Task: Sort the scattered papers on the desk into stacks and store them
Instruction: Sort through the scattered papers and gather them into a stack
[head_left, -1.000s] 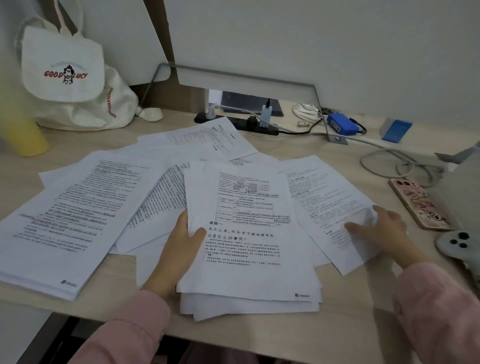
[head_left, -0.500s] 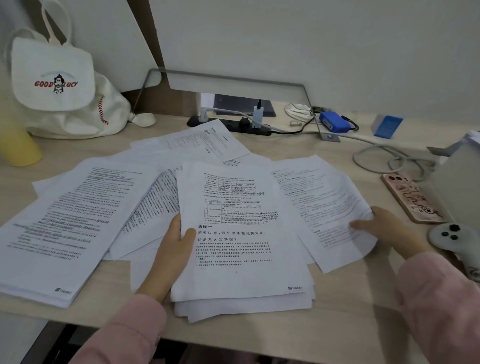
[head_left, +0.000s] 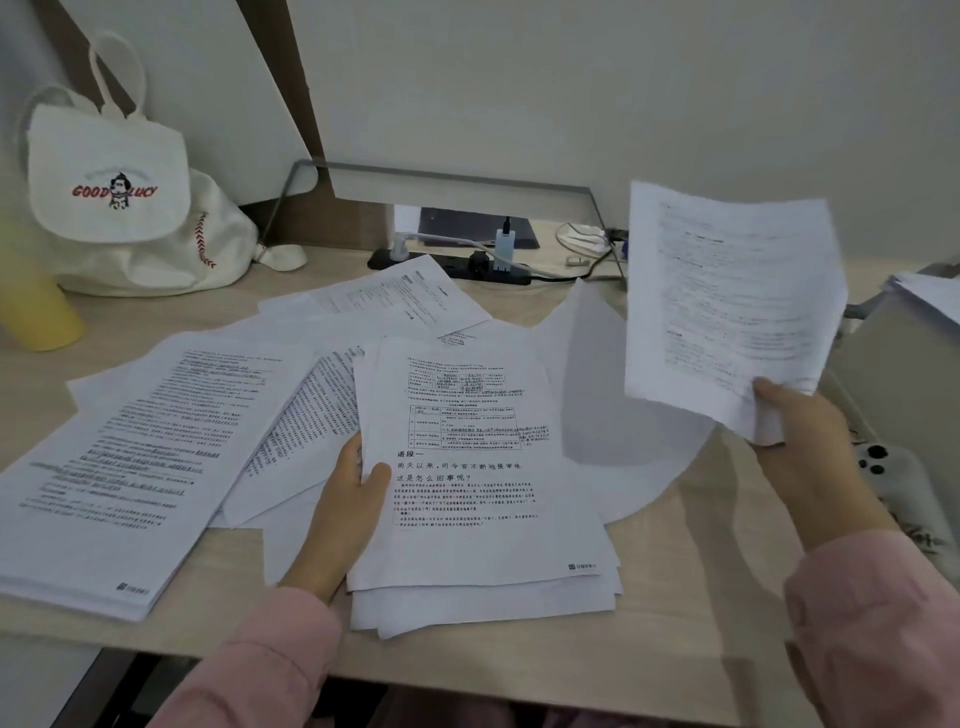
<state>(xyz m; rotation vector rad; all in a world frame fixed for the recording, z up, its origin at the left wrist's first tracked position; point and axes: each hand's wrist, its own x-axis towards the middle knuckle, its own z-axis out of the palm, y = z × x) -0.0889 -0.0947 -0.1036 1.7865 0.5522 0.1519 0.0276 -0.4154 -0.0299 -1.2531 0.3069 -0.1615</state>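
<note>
Printed white papers lie scattered over the wooden desk (head_left: 675, 597). My left hand (head_left: 353, 499) grips the left edge of a middle stack (head_left: 483, 493), thumb on top, near the front edge. My right hand (head_left: 800, 431) pinches the lower corner of a few printed sheets (head_left: 727, 306) held up in the air at the right, blurred by motion. Another sheet (head_left: 597, 389) curls up beneath them. A thicker pile (head_left: 114, 467) lies at the left, and more sheets (head_left: 395, 301) fan out behind the middle stack.
A white "GOOD LUCK" cloth bag (head_left: 130, 197) leans at the back left beside a yellow cup (head_left: 36, 312). A power strip (head_left: 467, 265) with cables runs along the back. A phone (head_left: 893, 478) and a grey box (head_left: 904, 364) bearing papers sit at the right.
My right hand has lifted the right-hand sheets off the desk and raised them upright. My left hand keeps its hold on the middle stack. The camera has come closer.
</note>
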